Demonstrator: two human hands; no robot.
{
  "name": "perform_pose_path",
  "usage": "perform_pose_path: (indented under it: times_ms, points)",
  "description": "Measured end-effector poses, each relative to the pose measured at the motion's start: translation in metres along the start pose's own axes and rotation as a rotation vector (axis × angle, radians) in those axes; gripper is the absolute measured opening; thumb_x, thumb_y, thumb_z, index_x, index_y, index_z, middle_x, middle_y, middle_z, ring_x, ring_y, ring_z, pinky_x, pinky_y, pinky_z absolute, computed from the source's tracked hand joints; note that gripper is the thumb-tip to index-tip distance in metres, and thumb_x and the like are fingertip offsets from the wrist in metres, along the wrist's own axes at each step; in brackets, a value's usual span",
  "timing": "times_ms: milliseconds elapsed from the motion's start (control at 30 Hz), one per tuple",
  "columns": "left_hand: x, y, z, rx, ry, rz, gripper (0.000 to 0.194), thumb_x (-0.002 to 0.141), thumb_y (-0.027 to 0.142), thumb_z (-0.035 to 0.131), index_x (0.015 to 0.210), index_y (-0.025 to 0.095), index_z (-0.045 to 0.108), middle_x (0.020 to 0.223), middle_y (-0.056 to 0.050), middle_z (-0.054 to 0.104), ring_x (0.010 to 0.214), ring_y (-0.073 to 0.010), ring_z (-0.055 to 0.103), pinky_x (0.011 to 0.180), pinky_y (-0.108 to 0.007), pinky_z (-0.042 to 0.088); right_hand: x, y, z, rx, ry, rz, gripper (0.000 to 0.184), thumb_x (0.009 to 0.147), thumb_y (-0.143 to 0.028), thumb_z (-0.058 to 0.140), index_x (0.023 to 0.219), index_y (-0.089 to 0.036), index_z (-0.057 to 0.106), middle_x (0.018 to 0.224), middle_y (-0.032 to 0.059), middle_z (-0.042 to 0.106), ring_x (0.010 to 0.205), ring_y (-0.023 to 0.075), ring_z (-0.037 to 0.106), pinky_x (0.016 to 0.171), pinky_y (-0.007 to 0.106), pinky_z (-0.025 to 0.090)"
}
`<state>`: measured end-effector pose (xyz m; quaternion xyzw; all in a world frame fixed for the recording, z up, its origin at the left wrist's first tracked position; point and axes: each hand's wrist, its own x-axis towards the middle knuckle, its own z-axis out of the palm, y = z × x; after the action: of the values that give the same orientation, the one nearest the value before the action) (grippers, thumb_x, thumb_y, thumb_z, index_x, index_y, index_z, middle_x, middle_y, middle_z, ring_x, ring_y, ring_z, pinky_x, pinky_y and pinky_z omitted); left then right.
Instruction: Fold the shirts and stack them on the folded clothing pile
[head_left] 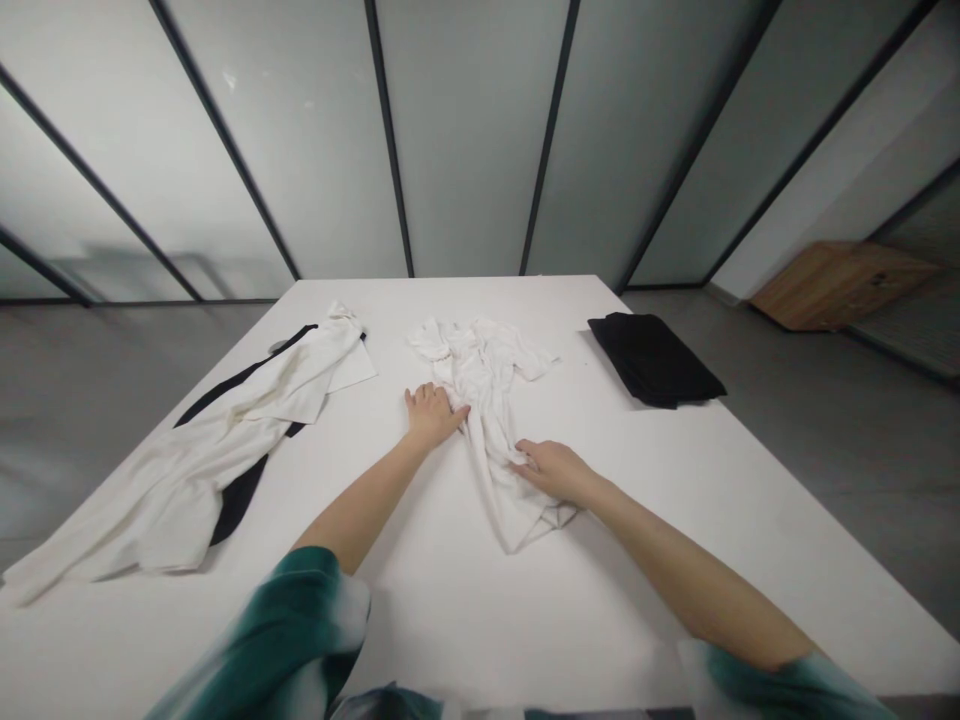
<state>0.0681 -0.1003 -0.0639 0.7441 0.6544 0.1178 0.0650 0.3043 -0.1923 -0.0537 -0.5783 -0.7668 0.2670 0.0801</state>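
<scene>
A crumpled white T-shirt (487,420) lies bunched in the middle of the white table, its hem toward me. My left hand (433,415) rests flat on the shirt's left side, fingers spread. My right hand (556,472) lies across the shirt's lower right edge, fingers bent onto the cloth. Whether those fingers pinch the fabric I cannot tell. Both forearms come from green and white sleeves at the bottom of the view.
The white table (427,620) fills the lower middle. On its left lies a long white garment with black parts (180,510). A folded black garment (652,360) sits at the far right. A wooden box (840,285) stands on the grey floor beyond the table.
</scene>
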Motion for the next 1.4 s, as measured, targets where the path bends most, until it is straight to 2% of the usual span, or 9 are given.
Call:
perform_pose_path:
  times_ms: [267,367,533,700,800,900,1000,1200,1400]
  points:
    - [-0.003,0.023,0.009,-1.107,-0.356,0.15,0.067,0.084,0.037,0.062,0.147,0.022,0.045,0.146,-0.014,0.053,0.133,-0.0278,0.051,0.111,-0.043,0.038,0.034,-0.024,0.009,1.244,0.21,0.12,0.042,0.074,-0.037,0.06,0.115,-0.027,0.056,0.108,0.0046,0.074,0.099,0.0263,0.07,0.083,0.039,0.056]
    - [-0.003,0.029,0.009,-1.378,-0.383,-0.005,0.082,0.078,0.028,0.066,0.153,0.026,0.034,0.146,-0.014,0.052,0.123,-0.0249,0.059,0.102,-0.039,0.047,0.044,-0.034,0.006,1.344,0.21,0.115,0.049,0.067,-0.034,0.065,0.114,-0.027,0.056,0.103,0.0048,0.075,0.098,0.0276,0.07,0.082,0.04,0.057]
    - [-0.005,0.013,-0.006,-1.449,-0.352,-0.216,0.063,0.071,0.026,0.071,0.133,0.019,0.057,0.115,-0.011,0.068,0.093,-0.0191,0.067,0.079,-0.03,0.053,0.037,-0.02,0.001,1.206,0.217,0.216,0.035,0.066,-0.034,0.065,0.099,-0.025,0.057,0.098,0.005,0.075,0.092,0.0259,0.07,0.077,0.036,0.056]
    - [-0.011,-0.04,-0.036,-1.239,-0.348,-0.164,0.043,0.066,0.031,0.074,0.106,0.018,0.068,0.074,0.001,0.06,0.059,-0.0097,0.052,0.053,-0.022,0.04,0.001,0.022,-0.011,1.084,0.238,0.203,0.029,0.069,-0.042,0.068,0.089,-0.025,0.058,0.085,0.0026,0.073,0.082,0.0232,0.069,0.07,0.032,0.053]
    - [-0.009,-0.076,-0.048,-1.07,-0.164,-0.177,0.037,0.067,0.036,0.069,0.099,0.017,0.067,0.07,0.003,0.056,0.055,-0.0088,0.046,0.051,-0.022,0.036,-0.02,0.048,-0.031,0.81,0.126,0.126,0.031,0.072,-0.051,0.067,0.083,-0.023,0.063,0.075,0.0023,0.07,0.072,0.0222,0.066,0.065,0.032,0.051]
    - [-0.002,-0.092,-0.048,-0.914,0.034,-0.214,0.034,0.072,0.038,0.062,0.099,0.016,0.066,0.077,-0.002,0.063,0.064,-0.013,0.054,0.059,-0.025,0.044,-0.024,0.062,-0.054,0.483,0.303,0.055,0.032,0.075,-0.053,0.063,0.078,-0.022,0.068,0.078,0.0061,0.072,0.078,0.0246,0.066,0.068,0.035,0.051]
    - [0.003,-0.073,-0.034,-0.723,0.007,-0.088,0.034,0.079,0.035,0.055,0.105,0.016,0.066,0.096,-0.009,0.07,0.083,-0.0198,0.065,0.075,-0.033,0.052,-0.005,0.056,-0.062,0.283,0.461,-0.029,0.032,0.084,-0.049,0.053,0.088,-0.022,0.071,0.093,0.0091,0.074,0.091,0.0273,0.067,0.074,0.037,0.053]
    - [0.007,-0.004,-0.001,-0.187,-0.141,0.367,0.051,0.089,0.036,0.054,0.136,0.017,0.054,0.156,-0.015,0.042,0.146,-0.03,0.033,0.119,-0.045,0.027,0.061,0.02,-0.027,-0.109,0.219,-0.266,0.041,0.09,-0.036,0.055,0.125,-0.019,0.067,0.145,0.0148,0.055,0.138,0.0307,0.046,0.113,0.047,0.035]
    - [0.002,-0.018,-0.006,0.084,-0.158,0.411,0.048,0.096,0.042,0.045,0.138,0.019,0.054,0.151,-0.014,0.048,0.141,-0.0287,0.041,0.116,-0.044,0.029,0.065,0.016,-0.002,-0.424,0.164,-0.124,0.05,0.097,-0.043,0.05,0.14,-0.019,0.057,0.151,0.0175,0.047,0.136,0.0333,0.046,0.109,0.048,0.036]
